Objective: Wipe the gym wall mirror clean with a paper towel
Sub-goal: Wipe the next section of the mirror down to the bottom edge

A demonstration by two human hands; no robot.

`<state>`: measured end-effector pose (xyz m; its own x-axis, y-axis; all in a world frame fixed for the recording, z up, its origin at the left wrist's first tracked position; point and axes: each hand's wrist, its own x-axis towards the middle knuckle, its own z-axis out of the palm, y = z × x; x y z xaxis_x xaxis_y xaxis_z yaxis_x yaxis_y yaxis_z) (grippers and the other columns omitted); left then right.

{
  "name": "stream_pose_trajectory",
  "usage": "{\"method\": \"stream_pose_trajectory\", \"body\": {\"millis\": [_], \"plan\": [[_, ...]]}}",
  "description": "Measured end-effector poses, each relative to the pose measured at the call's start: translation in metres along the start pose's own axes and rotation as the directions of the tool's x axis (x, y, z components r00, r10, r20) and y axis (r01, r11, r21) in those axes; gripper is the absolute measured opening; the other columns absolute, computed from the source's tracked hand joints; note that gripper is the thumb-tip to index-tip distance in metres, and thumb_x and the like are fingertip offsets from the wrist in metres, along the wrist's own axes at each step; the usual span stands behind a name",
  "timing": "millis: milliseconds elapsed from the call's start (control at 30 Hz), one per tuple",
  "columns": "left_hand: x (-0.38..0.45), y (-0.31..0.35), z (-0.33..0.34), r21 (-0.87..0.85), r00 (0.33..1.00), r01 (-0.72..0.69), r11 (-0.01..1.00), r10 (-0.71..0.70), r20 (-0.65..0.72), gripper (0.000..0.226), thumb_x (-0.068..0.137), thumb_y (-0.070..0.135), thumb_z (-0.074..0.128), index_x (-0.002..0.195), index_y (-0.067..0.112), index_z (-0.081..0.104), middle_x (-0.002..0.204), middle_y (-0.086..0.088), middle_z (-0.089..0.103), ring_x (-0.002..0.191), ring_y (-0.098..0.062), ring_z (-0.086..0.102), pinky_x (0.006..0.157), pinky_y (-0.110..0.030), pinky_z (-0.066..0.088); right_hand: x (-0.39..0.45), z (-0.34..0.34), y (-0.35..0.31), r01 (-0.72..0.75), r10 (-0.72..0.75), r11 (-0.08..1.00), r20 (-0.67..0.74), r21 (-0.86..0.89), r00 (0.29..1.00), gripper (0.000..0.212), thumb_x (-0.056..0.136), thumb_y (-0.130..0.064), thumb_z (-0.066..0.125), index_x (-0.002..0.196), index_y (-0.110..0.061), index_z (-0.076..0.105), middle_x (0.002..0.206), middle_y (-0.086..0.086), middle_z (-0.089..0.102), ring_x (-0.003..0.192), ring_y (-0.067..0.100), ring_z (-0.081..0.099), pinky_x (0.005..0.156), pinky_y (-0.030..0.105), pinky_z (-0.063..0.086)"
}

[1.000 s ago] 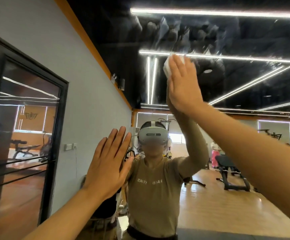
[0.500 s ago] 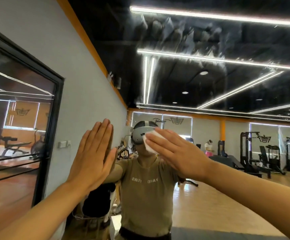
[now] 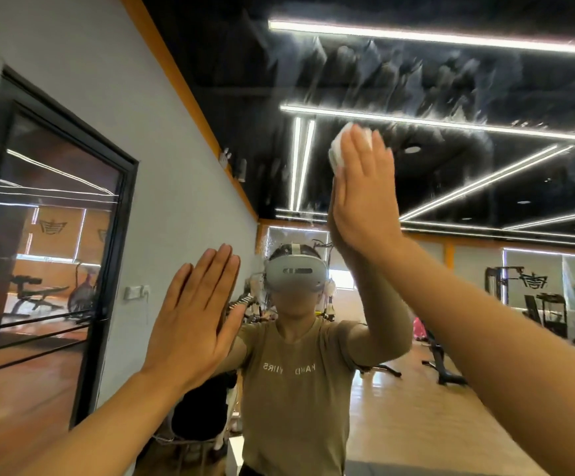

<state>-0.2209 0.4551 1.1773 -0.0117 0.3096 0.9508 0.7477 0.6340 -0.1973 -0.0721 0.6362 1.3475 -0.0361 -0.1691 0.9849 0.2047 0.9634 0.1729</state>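
The glossy glass mirror (image 3: 451,80) shows dull, hazy smears, the paper towel (image 3: 339,151) looks soft, white and matt.

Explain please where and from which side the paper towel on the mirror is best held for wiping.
Judging by its pose, the folded paper towel is best held flat by its broad back face, from the room side. It lies as a pad against the mirror, and the right hand presses it there with straight fingers. A pinch at its edge would probably lift it off the glass.
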Motion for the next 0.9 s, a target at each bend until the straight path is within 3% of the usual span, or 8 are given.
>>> {"method": "stream_pose_trajectory", "body": {"millis": [133, 233, 333, 467, 567, 733, 833, 900], "plan": [[0.000, 0.000, 0.002, -0.005, 1.000, 0.005, 1.000, -0.005, -0.011, 0.066, 0.105, 0.048, 0.015, 0.160, 0.011, 0.016, 0.168, -0.006, 0.009, 0.155, -0.022, 0.011, 0.123, -0.044, 0.010, -0.097, -0.001, -0.027, 0.109, -0.120, 0.990, 0.122, 0.093, 0.985, 0.056, 0.103, -0.008, 0.041, 0.157, -0.007, 0.025, 0.164, 0.011, 0.021, 0.154, 0.030, 0.007, 0.126, 0.045, 0.006], [0.000, 0.000, 0.002, -0.002, 1.000, 0.011, 1.000, -0.011, -0.011, 0.066, 0.106, 0.049, 0.014, 0.159, 0.010, 0.018, 0.168, -0.006, 0.011, 0.155, -0.022, 0.011, 0.124, -0.042, 0.008, -0.161, -0.004, -0.040, 0.217, -0.218, 0.976, 0.227, 0.033, 0.949, 0.054, 0.104, -0.015, 0.034, 0.156, -0.007, 0.026, 0.166, 0.009, 0.017, 0.154, 0.031, 0.009, 0.124, 0.050, 0.011], [-0.001, -0.001, 0.002, -0.003, 1.000, 0.008, 1.000, -0.008, -0.001, 0.067, 0.105, 0.049, 0.017, 0.160, 0.010, 0.017, 0.168, -0.006, 0.010, 0.155, -0.022, 0.010, 0.124, -0.042, 0.007, -0.185, -0.007, -0.041, 0.290, -0.282, 0.957, 0.282, 0.013, 0.917, 0.057, 0.100, -0.015, 0.039, 0.156, -0.007, 0.029, 0.166, 0.008, 0.018, 0.153, 0.032, 0.012, 0.121, 0.052, 0.016], [-0.001, -0.001, 0.002, -0.012, 1.000, 0.003, 1.000, -0.003, -0.016, 0.066, 0.105, 0.047, 0.020, 0.160, 0.010, 0.017, 0.168, -0.006, 0.010, 0.155, -0.022, 0.010, 0.124, -0.043, 0.008, -0.153, -0.008, -0.031, 0.357, -0.330, 0.933, 0.295, -0.040, 0.897, 0.056, 0.102, -0.017, 0.039, 0.156, -0.010, 0.027, 0.165, 0.008, 0.020, 0.153, 0.031, 0.014, 0.123, 0.049, 0.018], [-0.002, -0.001, 0.002, -0.013, 1.000, -0.002, 1.000, 0.001, -0.028, 0.066, 0.106, 0.048, 0.017, 0.159, 0.009, 0.020, 0.167, -0.008, 0.013, 0.154, -0.023, 0.013, 0.124, -0.044, 0.011, -0.092, -0.001, -0.024, 0.279, -0.266, 0.960, 0.223, -0.029, 0.938, 0.056, 0.104, -0.013, 0.045, 0.157, -0.008, 0.026, 0.165, 0.010, 0.019, 0.154, 0.031, 0.009, 0.126, 0.046, 0.009], [-0.002, -0.002, 0.002, -0.030, 0.998, -0.009, 1.000, 0.007, -0.061, 0.065, 0.105, 0.046, 0.023, 0.158, 0.009, 0.023, 0.167, -0.007, 0.016, 0.154, -0.023, 0.015, 0.124, -0.043, 0.012, 0.039, 0.009, -0.010, 0.087, -0.084, 0.995, 0.072, -0.047, 0.994, 0.054, 0.104, -0.019, 0.034, 0.155, -0.003, 0.027, 0.162, 0.016, 0.024, 0.151, 0.038, 0.015, 0.126, 0.044, 0.005], [0.000, -0.001, 0.002, -0.033, 0.997, -0.001, 0.999, -0.001, -0.074, 0.064, 0.105, 0.046, 0.022, 0.158, 0.010, 0.023, 0.167, -0.005, 0.015, 0.154, -0.021, 0.014, 0.125, -0.042, 0.011, 0.058, 0.019, -0.014, 0.036, -0.036, 0.996, 0.000, -0.077, 0.999, 0.053, 0.104, -0.018, 0.033, 0.155, -0.003, 0.028, 0.162, 0.015, 0.026, 0.150, 0.038, 0.017, 0.124, 0.041, 0.004], [0.000, -0.001, 0.002, -0.034, 0.997, -0.004, 0.999, 0.001, -0.072, 0.064, 0.105, 0.046, 0.023, 0.158, 0.011, 0.023, 0.168, -0.004, 0.014, 0.154, -0.020, 0.014, 0.125, -0.041, 0.010, 0.038, 0.022, -0.023, 0.057, -0.059, 0.997, -0.045, -0.054, 0.997, 0.052, 0.104, -0.015, 0.035, 0.153, -0.001, 0.032, 0.159, 0.015, 0.032, 0.148, 0.039, 0.023, 0.123, 0.032, -0.002]]}}
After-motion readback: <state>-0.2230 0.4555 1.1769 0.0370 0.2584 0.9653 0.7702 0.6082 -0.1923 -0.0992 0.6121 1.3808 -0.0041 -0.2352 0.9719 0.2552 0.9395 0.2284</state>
